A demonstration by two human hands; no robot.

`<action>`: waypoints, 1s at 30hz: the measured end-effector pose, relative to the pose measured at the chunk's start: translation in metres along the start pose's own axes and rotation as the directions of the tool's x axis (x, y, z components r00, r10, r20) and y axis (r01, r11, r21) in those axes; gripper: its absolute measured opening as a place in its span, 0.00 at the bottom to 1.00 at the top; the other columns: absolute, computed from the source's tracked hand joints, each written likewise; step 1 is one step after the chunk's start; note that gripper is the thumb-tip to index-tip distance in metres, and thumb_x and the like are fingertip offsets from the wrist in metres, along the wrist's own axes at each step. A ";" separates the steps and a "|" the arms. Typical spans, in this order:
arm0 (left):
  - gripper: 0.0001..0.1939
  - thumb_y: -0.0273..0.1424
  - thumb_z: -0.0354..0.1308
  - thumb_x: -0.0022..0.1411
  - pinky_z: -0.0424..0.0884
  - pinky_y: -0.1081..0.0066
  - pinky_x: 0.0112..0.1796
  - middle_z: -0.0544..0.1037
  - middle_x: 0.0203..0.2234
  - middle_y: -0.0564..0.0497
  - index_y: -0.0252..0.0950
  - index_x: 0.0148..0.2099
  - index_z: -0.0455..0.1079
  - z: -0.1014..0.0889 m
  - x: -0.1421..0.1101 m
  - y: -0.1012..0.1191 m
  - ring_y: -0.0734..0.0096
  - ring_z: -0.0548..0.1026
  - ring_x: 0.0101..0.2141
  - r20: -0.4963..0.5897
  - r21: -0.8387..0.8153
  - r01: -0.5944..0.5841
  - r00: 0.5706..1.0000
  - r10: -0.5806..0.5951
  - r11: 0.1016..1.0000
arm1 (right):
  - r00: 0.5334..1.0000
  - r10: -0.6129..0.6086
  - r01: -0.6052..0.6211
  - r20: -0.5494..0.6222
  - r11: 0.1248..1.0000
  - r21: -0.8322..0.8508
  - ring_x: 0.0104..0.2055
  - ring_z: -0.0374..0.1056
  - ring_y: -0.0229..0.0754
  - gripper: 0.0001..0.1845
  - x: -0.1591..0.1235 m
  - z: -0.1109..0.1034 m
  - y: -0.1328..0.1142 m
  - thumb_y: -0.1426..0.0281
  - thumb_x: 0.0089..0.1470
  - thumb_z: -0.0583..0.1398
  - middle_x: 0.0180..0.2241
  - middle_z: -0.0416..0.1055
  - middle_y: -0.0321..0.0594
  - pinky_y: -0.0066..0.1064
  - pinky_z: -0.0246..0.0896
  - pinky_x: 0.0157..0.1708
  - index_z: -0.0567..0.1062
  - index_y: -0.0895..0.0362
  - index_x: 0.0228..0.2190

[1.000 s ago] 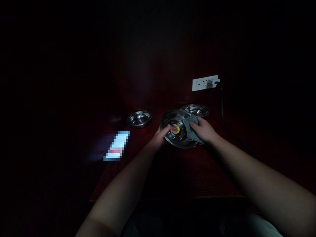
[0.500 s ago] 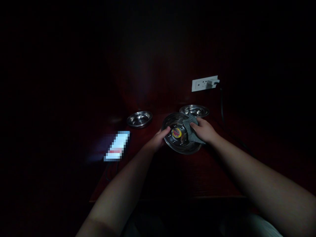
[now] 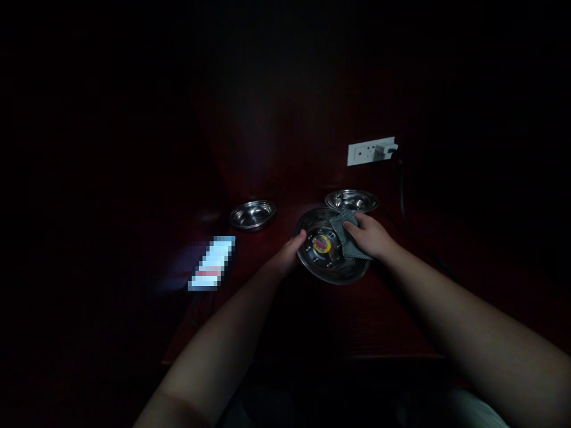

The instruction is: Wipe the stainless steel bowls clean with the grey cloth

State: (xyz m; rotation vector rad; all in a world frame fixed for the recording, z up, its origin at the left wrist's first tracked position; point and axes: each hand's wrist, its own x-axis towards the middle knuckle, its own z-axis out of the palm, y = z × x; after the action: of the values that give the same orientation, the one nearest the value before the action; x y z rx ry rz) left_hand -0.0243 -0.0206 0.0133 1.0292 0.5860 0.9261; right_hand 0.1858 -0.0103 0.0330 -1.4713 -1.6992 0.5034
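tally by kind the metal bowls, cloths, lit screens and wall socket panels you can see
Metal bowls: 3 visible (whether the back right one is a stack is unclear)
Cloth: 1
Lit screen: 1
Wall socket panel: 1
Total: 6

At my 11 o'clock I see a lit, phone-like device (image 3: 212, 263) lying on the dark-red tabletop (image 3: 348, 324), screen blurred to blocks, a thin dark cable (image 3: 213, 300) by its near end. At my 1 o'clock I note a white socket plate (image 3: 362, 153) on the dim reddish wall (image 3: 267, 131), pale plug (image 3: 391, 148) at the plate's 3 o'clock end, dark cord (image 3: 402, 193) hanging from about its 4 o'clock.
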 end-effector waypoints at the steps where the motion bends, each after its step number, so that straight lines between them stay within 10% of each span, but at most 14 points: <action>1: 0.28 0.47 0.53 0.55 0.59 0.54 0.54 0.75 0.46 0.42 0.34 0.53 0.66 0.001 0.001 -0.001 0.54 0.70 0.50 0.000 -0.011 -0.002 1.000 0.002 1.000 | 1.000 -0.001 0.001 -0.003 1.000 -0.009 0.33 0.69 0.42 0.13 0.000 0.000 0.000 0.65 0.53 0.53 0.33 0.73 0.42 0.32 0.61 0.35 0.72 0.58 0.36; 16: 0.34 0.47 0.57 0.51 0.59 0.54 0.54 0.62 0.58 0.46 0.42 0.58 0.57 0.012 0.007 0.002 0.53 0.59 0.58 -0.115 -0.086 -0.317 0.945 0.307 0.945 | 0.970 0.153 -0.166 -0.189 0.984 -0.057 0.34 0.68 0.45 0.17 0.008 0.003 0.008 0.61 0.51 0.53 0.35 0.72 0.47 0.33 0.60 0.32 0.70 0.60 0.37; 30: 0.39 0.34 0.63 0.49 0.56 0.56 0.56 0.66 0.55 0.46 0.42 0.61 0.50 0.020 -0.001 0.006 0.57 0.63 0.56 -0.134 0.149 -0.372 0.910 0.391 0.916 | 0.995 0.086 -0.082 -0.044 0.992 0.092 0.40 0.68 0.45 0.18 0.005 0.013 0.007 0.64 0.53 0.52 0.41 0.72 0.47 0.35 0.61 0.39 0.68 0.59 0.43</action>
State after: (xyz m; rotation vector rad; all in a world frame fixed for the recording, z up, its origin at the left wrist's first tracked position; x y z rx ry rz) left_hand -0.0116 -0.0290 0.0274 1.2103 0.5901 1.3438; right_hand 0.1802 -0.0013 0.0223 -1.4826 -1.5624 0.5780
